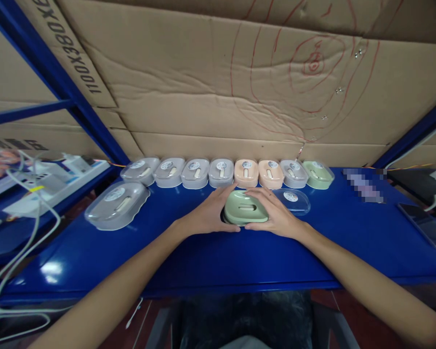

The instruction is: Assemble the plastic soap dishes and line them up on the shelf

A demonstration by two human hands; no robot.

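Observation:
A green oval box (pixel 244 207) with a slot on top sits at the middle of the blue shelf (pixel 218 257). My left hand (pixel 212 213) grips its left side and my right hand (pixel 276 213) grips its right side. Just to the right of the box lies a clear lid (pixel 293 200) with a round sticker, partly behind my right hand.
A row of several lidded boxes, grey (pixel 195 173), peach (pixel 246 173) and green (pixel 318 174), lines the cardboard back wall (pixel 218 97). A larger-looking grey box (pixel 116 204) sits nearer at left. Cables and a power strip (pixel 32 186) lie at left; a dark phone (pixel 427 225) lies at right.

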